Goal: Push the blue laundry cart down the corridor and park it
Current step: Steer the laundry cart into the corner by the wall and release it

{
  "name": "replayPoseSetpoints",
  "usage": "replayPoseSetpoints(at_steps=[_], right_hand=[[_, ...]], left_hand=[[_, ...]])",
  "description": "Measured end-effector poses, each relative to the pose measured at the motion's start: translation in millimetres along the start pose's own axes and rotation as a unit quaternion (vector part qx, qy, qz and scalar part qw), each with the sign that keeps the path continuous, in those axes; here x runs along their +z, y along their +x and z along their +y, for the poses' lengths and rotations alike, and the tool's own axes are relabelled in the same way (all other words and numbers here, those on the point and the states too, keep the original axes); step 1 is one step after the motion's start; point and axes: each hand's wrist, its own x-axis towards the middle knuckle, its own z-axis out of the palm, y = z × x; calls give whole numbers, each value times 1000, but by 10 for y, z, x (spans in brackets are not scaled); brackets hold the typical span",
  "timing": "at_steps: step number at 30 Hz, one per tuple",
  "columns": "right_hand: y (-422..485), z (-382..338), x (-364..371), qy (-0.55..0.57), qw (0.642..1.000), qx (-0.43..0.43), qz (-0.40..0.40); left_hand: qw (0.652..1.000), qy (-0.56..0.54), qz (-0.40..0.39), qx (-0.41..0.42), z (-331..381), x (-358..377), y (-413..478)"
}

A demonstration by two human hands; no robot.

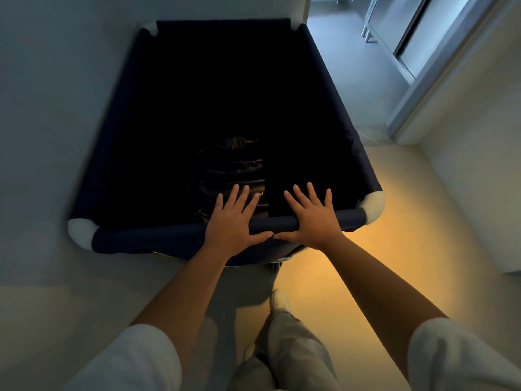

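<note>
The blue laundry cart (pixel 146 238) fills the middle of the view, a dark fabric bin with white corner pieces on its frame. Its far end sits close to a wall corner. My left hand (pixel 232 221) and my right hand (pixel 313 218) lie side by side on the near rim bar, fingers straight and spread, palms pressing on the bar, thumbs almost touching. Dark crumpled material (pixel 234 165) lies at the bottom of the bin, mostly lost in shadow.
A pale wall (pixel 56 94) runs along the cart's left side. To the right, a doorway with a metal frame (pixel 423 88) opens onto a brighter room. The floor (pixel 366 263) on the right is lit warm yellow. My shoe (pixel 279 300) is just behind the cart.
</note>
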Motion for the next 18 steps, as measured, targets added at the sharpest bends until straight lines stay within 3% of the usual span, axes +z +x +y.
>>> replayPoseSetpoints(at_steps=[18], right_hand=[[-80, -42, -12, 18, 1000, 13, -13]], left_hand=[[999, -7, -4, -37, 72, -9, -56]])
